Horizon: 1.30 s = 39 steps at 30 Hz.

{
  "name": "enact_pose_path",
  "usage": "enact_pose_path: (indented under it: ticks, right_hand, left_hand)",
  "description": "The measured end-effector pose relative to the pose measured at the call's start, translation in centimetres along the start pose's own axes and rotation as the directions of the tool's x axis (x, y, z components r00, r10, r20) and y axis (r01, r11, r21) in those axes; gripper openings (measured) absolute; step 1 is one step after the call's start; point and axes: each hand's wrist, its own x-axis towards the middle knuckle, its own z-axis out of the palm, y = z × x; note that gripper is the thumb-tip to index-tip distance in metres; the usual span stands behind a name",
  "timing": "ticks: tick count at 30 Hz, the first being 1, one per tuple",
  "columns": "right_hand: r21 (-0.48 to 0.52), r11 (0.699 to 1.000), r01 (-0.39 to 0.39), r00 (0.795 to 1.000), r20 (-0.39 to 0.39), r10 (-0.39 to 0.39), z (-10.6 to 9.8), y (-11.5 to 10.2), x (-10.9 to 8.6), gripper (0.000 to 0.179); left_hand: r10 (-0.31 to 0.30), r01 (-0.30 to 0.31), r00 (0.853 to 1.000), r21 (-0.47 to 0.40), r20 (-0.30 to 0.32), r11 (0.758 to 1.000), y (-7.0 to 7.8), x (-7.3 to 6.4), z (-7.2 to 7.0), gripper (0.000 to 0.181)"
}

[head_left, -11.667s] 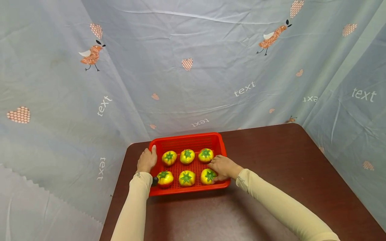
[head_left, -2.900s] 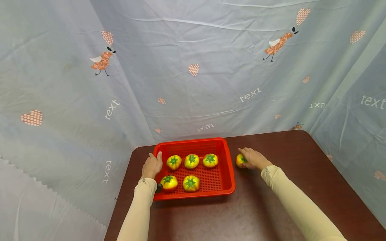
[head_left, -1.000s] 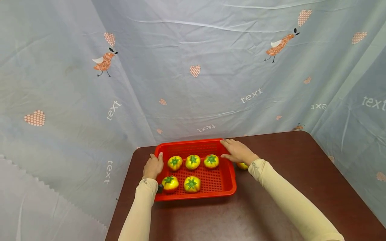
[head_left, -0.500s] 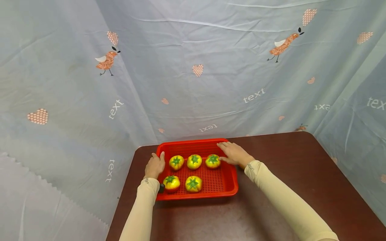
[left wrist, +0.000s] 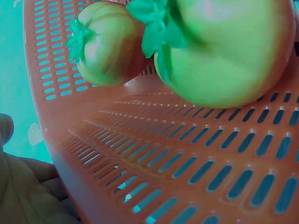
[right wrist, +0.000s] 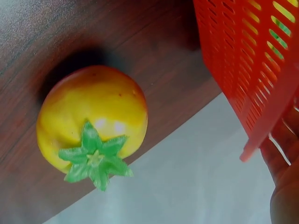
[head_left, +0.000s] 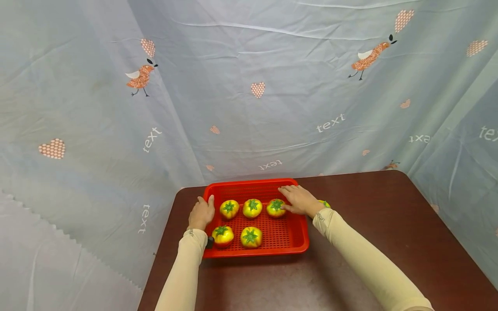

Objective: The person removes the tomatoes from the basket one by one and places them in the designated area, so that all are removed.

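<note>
In the head view a red perforated plastic basket (head_left: 256, 252) holds several yellow-and-red tomatoes with green star-shaped tops. My left hand (head_left: 201, 214) is at the basket's left wall; the left wrist view shows its palm and fingers (left wrist: 23, 191) along the outer side of the rim. Over the right rim reaches my right hand (head_left: 298, 200), fingers extended and thumb right at the back-right tomato (head_left: 274, 211). One more tomato (right wrist: 93, 116) sits on the table outside the basket's right wall, mostly hidden behind my right wrist in the head view.
The dark brown table (head_left: 373, 216) extends to the right of the basket and in front of it. A pale printed curtain (head_left: 233, 108) hangs behind and on both sides.
The front-right tomato has gone from the basket to the table at its right. My right hand has let go of it and moved left over the basket's right side. The left hand stays.
</note>
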Motion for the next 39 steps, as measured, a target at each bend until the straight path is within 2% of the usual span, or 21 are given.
enact_pose_path:
  ticks: [7, 16, 22, 31, 39]
  right_hand:
    - [-0.024, 0.999, 0.028, 1.0, 0.016, -0.027, 1.0, -0.3, 0.5, 0.064]
    - [-0.033, 0.999, 0.0, 0.996, 0.089, 0.003, 1.8, -0.5, 1.1, 0.065]
    - [-0.068, 0.998, 0.001, 0.996, 0.084, 0.005, 1.9, -0.8, 1.4, 0.064]
    - [-0.128, 0.991, -0.025, 0.992, 0.116, 0.04, 2.4, -0.9, 1.7, 0.066]
    - [-0.185, 0.983, -0.021, 0.991, 0.123, 0.045, 2.9, -1.0, 1.9, 0.066]
  left_hand:
    - [-0.002, 0.002, 1.0, -0.002, 0.003, 1.0, -0.1, 0.1, 0.0, 0.077]
    - [0.001, -0.001, 1.0, -0.006, 0.0, 1.0, 0.0, -0.1, -0.1, 0.077]
    - [0.002, -0.002, 1.0, -0.007, -0.005, 1.0, 0.1, -0.3, -0.1, 0.077]
    - [0.008, -0.008, 1.0, -0.011, -0.007, 1.0, 0.1, -0.3, 0.1, 0.076]
    - [0.01, -0.011, 1.0, -0.012, -0.024, 1.0, 0.2, -0.4, -0.2, 0.085]
